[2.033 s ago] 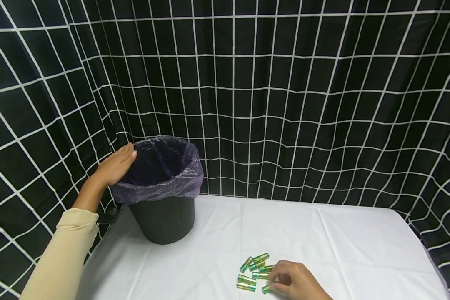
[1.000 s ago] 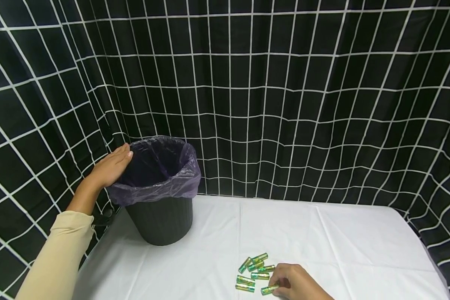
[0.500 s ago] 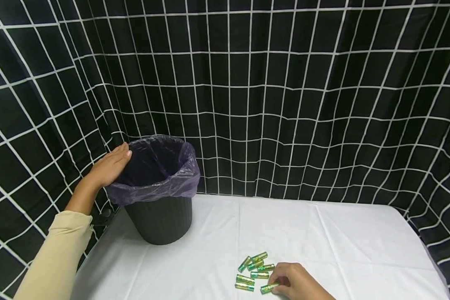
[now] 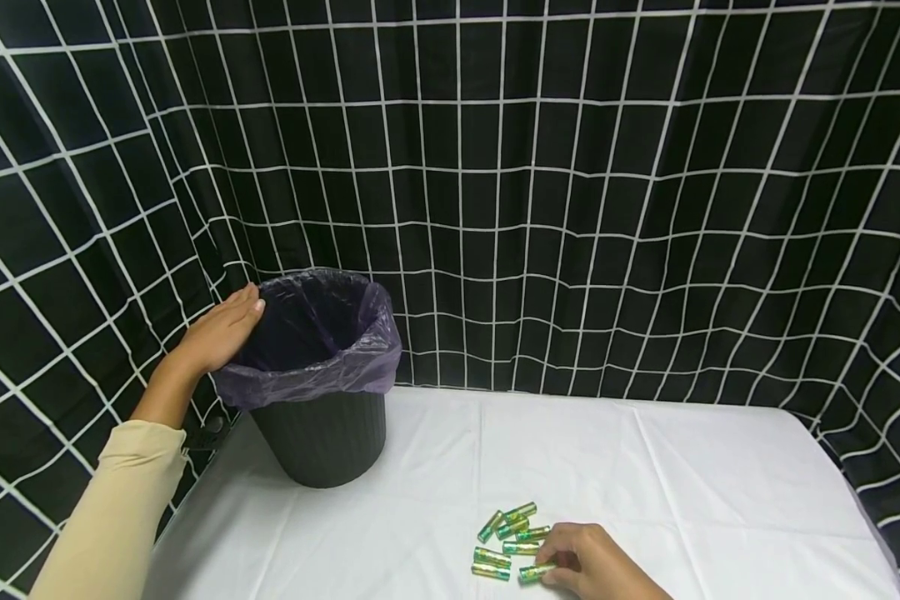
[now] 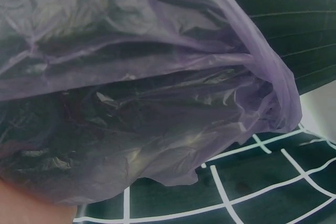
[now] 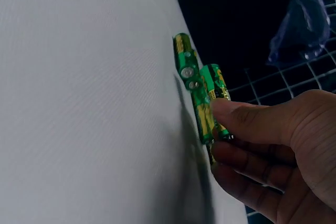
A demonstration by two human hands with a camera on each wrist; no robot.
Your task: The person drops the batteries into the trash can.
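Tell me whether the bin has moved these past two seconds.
No: in the head view, the bin sits in the same place against the curtain.

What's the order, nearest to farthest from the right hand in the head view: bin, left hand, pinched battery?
1. Pinched battery: between the right hand's fingers.
2. Bin: off to the left, on the white tablecloth.
3. Left hand: beyond, at the bin's left edge.
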